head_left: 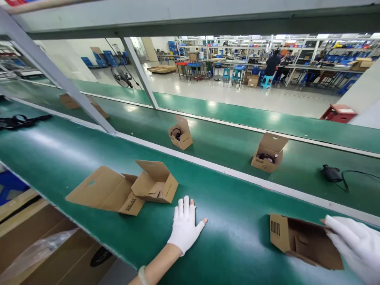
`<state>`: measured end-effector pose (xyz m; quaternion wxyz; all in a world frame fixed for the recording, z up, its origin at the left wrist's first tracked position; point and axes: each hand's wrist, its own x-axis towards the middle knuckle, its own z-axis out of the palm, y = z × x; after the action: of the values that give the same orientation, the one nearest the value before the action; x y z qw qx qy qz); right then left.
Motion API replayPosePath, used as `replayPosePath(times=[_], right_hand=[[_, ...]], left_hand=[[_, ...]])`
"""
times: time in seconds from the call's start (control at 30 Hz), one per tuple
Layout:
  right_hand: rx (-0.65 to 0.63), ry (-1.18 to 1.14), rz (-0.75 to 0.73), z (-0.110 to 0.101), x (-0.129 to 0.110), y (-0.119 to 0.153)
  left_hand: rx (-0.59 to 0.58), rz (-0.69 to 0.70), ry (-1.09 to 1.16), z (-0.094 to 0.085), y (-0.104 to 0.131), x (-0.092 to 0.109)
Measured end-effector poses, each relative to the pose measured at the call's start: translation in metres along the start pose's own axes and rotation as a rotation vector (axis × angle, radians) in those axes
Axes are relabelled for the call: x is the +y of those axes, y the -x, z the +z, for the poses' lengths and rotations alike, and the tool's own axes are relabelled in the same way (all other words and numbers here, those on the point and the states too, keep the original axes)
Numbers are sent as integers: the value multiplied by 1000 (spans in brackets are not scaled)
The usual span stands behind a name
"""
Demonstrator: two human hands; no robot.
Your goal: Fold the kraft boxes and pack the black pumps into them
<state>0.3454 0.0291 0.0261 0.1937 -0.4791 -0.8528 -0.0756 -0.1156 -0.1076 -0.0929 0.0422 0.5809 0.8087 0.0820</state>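
My left hand [185, 227], in a white glove with bare fingertips on thumb and index finger, lies on the green surface with its fingers spread and holds nothing. Just beyond it, to the left, stand two open brown cardboard boxes, a near one [170, 190] and another [130, 204] with its lid folded far back. At the right, my gloved right hand [353, 237] grips the far right edge of an open cardboard box [279, 233]. That box is tilted with its opening towards me, and only folded cardboard shows inside. Some of the right fingers are hidden.
On the conveyor [219, 146] beyond a white rail [208, 164] sit an open box with a cable [181, 138], another open box [264, 162] and a black corded device [331, 173]. A metal post [139, 73] rises behind. Large cartons [59, 253] stand below left.
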Motion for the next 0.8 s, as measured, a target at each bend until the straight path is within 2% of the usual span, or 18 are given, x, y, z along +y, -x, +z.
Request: replayPosePath(times=[0.03, 0.1, 0.2, 0.27, 0.33, 0.37, 0.43, 0.5, 0.6, 0.63, 0.8], right_hand=[[-32, 9, -18, -4, -4, -5], [-66, -25, -50, -12, -9, -14], [-11, -112, -22, -28, -10, -24], [49, -85, 33, -41, -7, -26], [95, 3, 111, -53, -2, -26], [102, 52, 159, -57, 1, -25], [56, 104, 274, -61, 11, -27], [-56, 82, 410, -55, 25, -32], [-312, 45, 587, -27, 55, -45], [-354, 39, 612, -15, 65, -50], [-381, 56, 744, 36, 100, -87]], left_hand=[[-2, 46, -5, 4, -14, 5], [-15, 127, 2, 8, -58, 23], [5, 185, 5, 5, -148, 56], [51, 182, 3, 2, -203, 76], [98, 176, 3, -1, -237, 92], [118, 179, 3, -1, -245, 98], [146, 205, 1, 2, -247, 106], [156, 250, -1, 6, -235, 107], [143, 336, -6, 13, -215, 100], [139, 364, -14, 16, -209, 96], [155, 469, -69, 26, -177, 85]])
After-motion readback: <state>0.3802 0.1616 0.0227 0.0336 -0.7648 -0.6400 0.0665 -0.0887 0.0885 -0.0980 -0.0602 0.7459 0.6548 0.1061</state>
